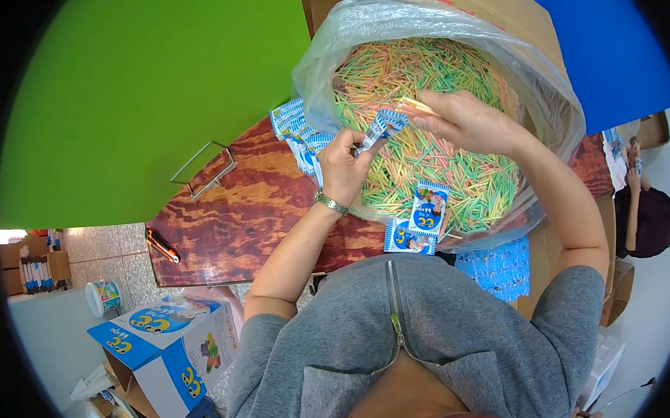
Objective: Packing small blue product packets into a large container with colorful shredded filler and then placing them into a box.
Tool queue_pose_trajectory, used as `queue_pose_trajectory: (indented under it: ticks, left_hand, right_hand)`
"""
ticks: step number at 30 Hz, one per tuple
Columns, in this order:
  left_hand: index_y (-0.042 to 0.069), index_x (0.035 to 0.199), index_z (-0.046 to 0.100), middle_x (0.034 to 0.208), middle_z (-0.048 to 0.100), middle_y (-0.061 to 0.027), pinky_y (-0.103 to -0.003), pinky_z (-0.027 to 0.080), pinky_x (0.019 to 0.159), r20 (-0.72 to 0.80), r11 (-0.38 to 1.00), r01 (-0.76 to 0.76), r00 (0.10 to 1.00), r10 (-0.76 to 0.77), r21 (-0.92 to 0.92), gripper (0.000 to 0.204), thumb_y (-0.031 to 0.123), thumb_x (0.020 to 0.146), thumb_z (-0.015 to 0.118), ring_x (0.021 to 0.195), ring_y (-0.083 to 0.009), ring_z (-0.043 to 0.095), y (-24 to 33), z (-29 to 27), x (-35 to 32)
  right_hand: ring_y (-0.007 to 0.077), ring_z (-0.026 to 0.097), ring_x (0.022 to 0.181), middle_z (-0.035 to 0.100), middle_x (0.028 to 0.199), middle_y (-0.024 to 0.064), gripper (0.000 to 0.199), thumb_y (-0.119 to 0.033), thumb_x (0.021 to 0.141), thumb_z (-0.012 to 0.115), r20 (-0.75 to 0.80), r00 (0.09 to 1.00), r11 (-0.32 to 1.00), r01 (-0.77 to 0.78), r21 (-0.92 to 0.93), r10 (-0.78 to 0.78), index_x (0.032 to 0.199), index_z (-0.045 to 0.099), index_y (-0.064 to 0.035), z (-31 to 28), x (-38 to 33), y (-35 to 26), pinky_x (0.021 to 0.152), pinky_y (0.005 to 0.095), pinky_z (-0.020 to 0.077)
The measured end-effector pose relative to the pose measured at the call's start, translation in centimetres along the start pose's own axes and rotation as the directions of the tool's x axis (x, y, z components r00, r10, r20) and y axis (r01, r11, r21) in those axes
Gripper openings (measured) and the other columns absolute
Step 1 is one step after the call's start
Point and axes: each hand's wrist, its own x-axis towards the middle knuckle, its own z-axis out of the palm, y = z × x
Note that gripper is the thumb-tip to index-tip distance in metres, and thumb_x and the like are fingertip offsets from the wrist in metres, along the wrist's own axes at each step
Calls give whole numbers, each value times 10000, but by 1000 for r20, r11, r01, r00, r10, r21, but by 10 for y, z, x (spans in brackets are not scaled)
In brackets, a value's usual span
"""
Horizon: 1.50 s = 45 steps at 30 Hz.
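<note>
Between the fingers of my left hand [342, 167] is a small blue-and-white packet [384, 127], tilted up to the right. My right hand [475, 121] pinches a few pale candy sticks [414, 105], their ends close to the packet's upper end; whether they touch it I cannot tell. Both hands are over a heap of thin pink, green and yellow candy sticks [437, 160] in a clear plastic bag [401, 15]. One blue-and-white sachet [430, 206] lies on the heap's near edge, overlapping another sachet [408, 239]. Several more packets [296, 136] are piled left of the bag.
On the reddish wooden table [224, 244] are a wire stand [205, 170] and an orange-black utility knife [163, 246]. Cardboard [521, 29] rises behind the bag. A green panel [143, 105] borders the left, a blue panel [604, 48] the right. Another person [645, 214] is at far right.
</note>
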Motion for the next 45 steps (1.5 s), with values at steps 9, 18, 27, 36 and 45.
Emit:
queue_pose_trajectory:
  ticks: [9, 18, 27, 36, 45]
  left_hand:
    - [19, 797, 578, 747, 610, -112, -352, 471, 569, -9, 984, -150, 988, 151, 99, 184, -9, 692, 727, 663, -279, 611, 4, -5, 3]
    - [26, 791, 592, 729, 614, -94, -326, 463, 547, -41, 981, -168, 984, 173, 96, 185, 34, 705, 756, 621, -233, 595, 2, -7, 5]
    - [17, 786, 574, 754, 623, -117, -353, 485, 583, -47, 993, -85, 995, 89, 79, 161, -27, 689, 696, 662, -280, 622, -2, -11, 1]
    - [26, 787, 582, 757, 637, -96, -317, 497, 580, -28, 994, -75, 997, 73, -84, 170, -1, 708, 731, 650, -232, 635, -6, -11, 0]
    - [28, 829, 589, 781, 640, -92, -321, 499, 571, 30, 970, -241, 970, 241, 0, 190, -5, 713, 736, 686, -239, 647, 6, -11, 0]
  right_hand:
    - [400, 627, 744, 615, 751, 237, 321, -296, 951, 557, 187, 976, 986, -89, -140, 114, 953, 549, 24, -8, 12, -11, 655, 496, 466]
    - [409, 629, 797, 626, 779, 241, 316, -291, 943, 560, 254, 962, 970, -33, -242, 97, 931, 587, 24, -9, 19, -14, 732, 487, 480]
    - [432, 633, 785, 635, 778, 258, 263, -236, 920, 585, 259, 964, 955, 14, -297, 67, 952, 576, 26, -13, 25, -27, 716, 504, 496]
    - [395, 637, 715, 628, 701, 208, 250, -242, 905, 619, 349, 937, 941, 116, -318, 2, 942, 574, 1, -15, 28, -23, 642, 491, 484]
    - [366, 660, 807, 662, 783, 185, 341, -277, 826, 702, 480, 831, 760, 112, -640, 281, 999, 607, 1, -19, 54, -54, 715, 452, 520]
